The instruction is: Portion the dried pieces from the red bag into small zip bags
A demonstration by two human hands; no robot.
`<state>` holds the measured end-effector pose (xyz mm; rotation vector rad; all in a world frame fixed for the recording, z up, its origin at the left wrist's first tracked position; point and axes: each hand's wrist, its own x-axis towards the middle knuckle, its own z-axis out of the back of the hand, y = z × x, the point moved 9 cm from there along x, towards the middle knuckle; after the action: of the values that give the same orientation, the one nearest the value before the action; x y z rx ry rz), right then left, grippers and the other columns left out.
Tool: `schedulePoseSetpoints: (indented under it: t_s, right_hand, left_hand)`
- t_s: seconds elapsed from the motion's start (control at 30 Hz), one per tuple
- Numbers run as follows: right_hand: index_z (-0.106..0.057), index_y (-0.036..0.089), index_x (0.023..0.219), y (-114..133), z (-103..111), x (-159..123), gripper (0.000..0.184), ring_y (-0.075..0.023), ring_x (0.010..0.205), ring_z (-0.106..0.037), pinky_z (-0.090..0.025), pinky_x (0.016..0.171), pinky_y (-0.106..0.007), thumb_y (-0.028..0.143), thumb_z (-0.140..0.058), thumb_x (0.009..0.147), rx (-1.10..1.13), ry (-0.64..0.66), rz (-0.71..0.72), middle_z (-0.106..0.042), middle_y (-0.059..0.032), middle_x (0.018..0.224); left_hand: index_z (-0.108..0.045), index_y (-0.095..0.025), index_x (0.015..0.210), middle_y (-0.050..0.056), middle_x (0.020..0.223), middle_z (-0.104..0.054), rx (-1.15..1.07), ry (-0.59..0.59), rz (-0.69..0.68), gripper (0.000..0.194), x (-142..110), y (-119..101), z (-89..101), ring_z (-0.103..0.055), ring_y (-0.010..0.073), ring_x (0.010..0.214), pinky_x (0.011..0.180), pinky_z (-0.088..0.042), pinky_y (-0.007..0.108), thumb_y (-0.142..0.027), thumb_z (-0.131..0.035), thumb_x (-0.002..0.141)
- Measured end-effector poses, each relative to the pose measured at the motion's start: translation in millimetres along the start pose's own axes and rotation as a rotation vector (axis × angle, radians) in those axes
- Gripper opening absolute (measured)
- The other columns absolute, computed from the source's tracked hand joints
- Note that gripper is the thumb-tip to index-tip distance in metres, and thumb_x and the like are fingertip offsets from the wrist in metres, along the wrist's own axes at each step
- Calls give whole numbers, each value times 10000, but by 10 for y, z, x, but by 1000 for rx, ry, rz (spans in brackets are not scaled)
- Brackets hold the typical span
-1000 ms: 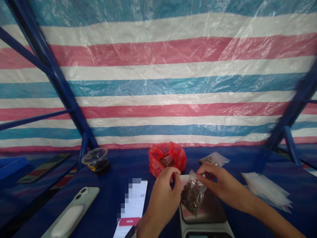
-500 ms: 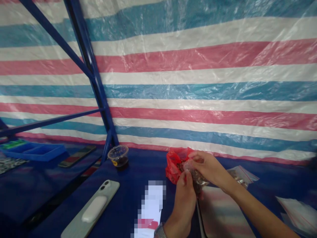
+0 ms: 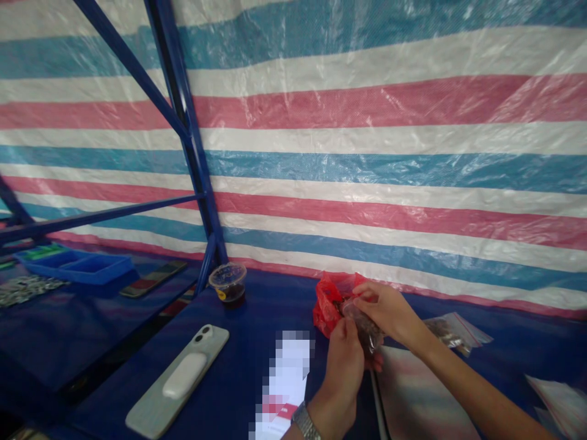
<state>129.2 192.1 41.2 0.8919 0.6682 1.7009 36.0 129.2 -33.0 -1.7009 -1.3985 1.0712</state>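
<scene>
My left hand [image 3: 342, 366] and my right hand [image 3: 389, 311] both pinch a small clear zip bag [image 3: 365, 327] of dark brown pieces. They hold it just in front of a crumpled red plastic bag [image 3: 327, 310], which has dark contents partly hidden behind my fingers. Below my right forearm lies the shiny steel pan of a digital scale [image 3: 419, 391], reflecting the striped tarp. A filled zip bag [image 3: 452, 333] lies beyond it. A wristwatch [image 3: 306, 421] circles my left wrist.
A stack of clear zip bags [image 3: 557, 406] lies at the right edge. To the left are a phone with a pixelated screen [image 3: 287, 385], a grey-cased phone [image 3: 177, 379] and a lidded plastic cup [image 3: 228, 285]. A blue tray [image 3: 76, 269] sits on a lower surface beyond a blue steel frame [image 3: 197, 165].
The zip bag has moved with my hands from above the scale pan to beside the red bag. The view has swung left. Little has changed in the last half second.
</scene>
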Motion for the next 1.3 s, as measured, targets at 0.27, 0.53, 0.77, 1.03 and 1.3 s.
schedulePoseSetpoints:
  t_s: [0.27, 0.53, 0.77, 1.03, 1.3]
  right_hand:
    - [-788, 216, 994, 0, 215, -207, 254, -277, 910, -794, -628, 826, -395, 388, -665, 853, 147, -10, 6, -842, -88, 1019]
    - [-718, 253, 1068, 30, 514, -701, 441, -280, 917, -796, -654, 850, -383, 625, -708, 831, 305, -176, 6, -829, -75, 956]
    - [-692, 253, 957, -220, 805, -1180, 329, -222, 741, -746, -621, 664, -295, 558, -722, 838, 289, -271, -45, -779, -39, 843]
    - [-694, 268, 861, -551, 749, -1373, 187, -212, 664, -644, -525, 630, -315, 406, -575, 901, -133, -207, -83, -706, -18, 763]
    - [-744, 264, 900, -477, 1031, -1393, 289, -257, 803, -706, -563, 796, -357, 487, -569, 957, -179, -403, 51, -784, -54, 900]
  left_hand:
    - [-538, -165, 1410, -22, 555, -627, 213, -71, -77, 557, 48, -3, 99, -591, 182, 439, 443, -438, 273, -562, -444, 1030]
    - [-556, -239, 1521, 72, 1589, -558, 599, 40, -475, 499, -309, -520, -102, -475, 249, 1498, 1261, -334, 395, -415, -400, 1081]
    - [-608, -244, 1474, 78, 1498, -648, 848, 187, -483, 458, -526, -463, -313, -591, 273, 1390, 1192, -424, 392, -373, -458, 1061]
    - [-661, -210, 1345, 112, 1368, -692, 967, 97, -562, 402, -518, -455, -255, -616, 260, 1310, 1146, -450, 399, -303, -372, 1080]
    - [-668, -239, 1203, 79, 1225, -707, 961, 161, -607, 341, -512, -464, -228, -640, 235, 1212, 1086, -470, 415, -295, -350, 1093]
